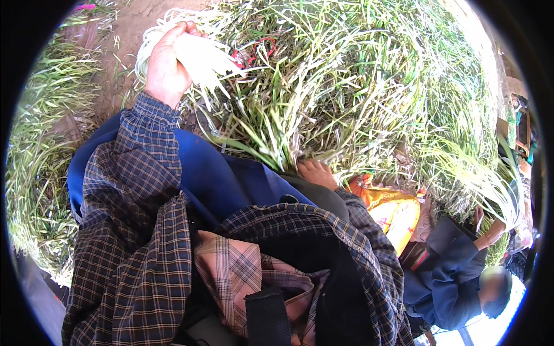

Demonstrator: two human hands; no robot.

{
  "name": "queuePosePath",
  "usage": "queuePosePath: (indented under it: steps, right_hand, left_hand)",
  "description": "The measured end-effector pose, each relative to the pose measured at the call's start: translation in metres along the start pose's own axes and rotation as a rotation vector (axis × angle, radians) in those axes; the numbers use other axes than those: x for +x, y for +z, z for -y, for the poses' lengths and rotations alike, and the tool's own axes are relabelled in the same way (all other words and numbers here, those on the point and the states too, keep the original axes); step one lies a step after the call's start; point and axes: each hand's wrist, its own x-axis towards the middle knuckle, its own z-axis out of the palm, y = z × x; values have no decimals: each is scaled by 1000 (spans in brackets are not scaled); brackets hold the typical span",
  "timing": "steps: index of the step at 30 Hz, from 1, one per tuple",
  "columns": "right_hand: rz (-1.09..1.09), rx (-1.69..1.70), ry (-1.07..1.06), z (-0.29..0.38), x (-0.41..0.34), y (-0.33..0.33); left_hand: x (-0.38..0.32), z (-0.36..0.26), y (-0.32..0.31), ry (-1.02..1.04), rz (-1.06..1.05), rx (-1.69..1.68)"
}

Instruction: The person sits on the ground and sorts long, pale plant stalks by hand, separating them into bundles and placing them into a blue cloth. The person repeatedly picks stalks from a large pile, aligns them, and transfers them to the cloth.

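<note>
My left hand (169,67) is closed around a thick bundle of long pale stalks (201,58), like blanched chives. The bundle's white ends fan out to the right, and its other end loops behind my fingers. My right hand (318,174) reaches low into a big heap of green and straw-coloured leaves (359,82), beside my knee. Its fingertips go in among the leaves at the foot of an upright tuft (277,142). Whether they grip any leaves is hidden.
A red cord (264,47) lies on the heap near the bundle. Close to my right forearm is an orange-and-yellow plastic bag (391,207). At the right, a person in dark clothes (450,277) holds pale stalks (497,194). More leaves (39,173) lie left, by bare ground (123,34).
</note>
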Motion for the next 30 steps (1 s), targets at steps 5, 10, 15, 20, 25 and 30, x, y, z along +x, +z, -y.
queuePosePath:
  steps: [5,10,15,20,25,30]
  right_hand:
    - [-186,48,71,-6,10,-86]
    - [-549,344,-95,7,115,-119]
    - [-100,-109,-67,26,150,-65]
    - [-13,38,-205,28,61,-23]
    - [-161,347,173,11,14,-26]
    - [-231,451,429,5,15,-29]
  left_hand:
    - [0,7,5,-13,-5,34]
    - [-1,15,11,-30,-33,104]
    - [-2,11,4,-67,-24,81]
    - [-1,6,-4,-46,23,69]
    - [-2,9,-5,-56,95,41]
    - [-7,5,-6,-67,103,33]
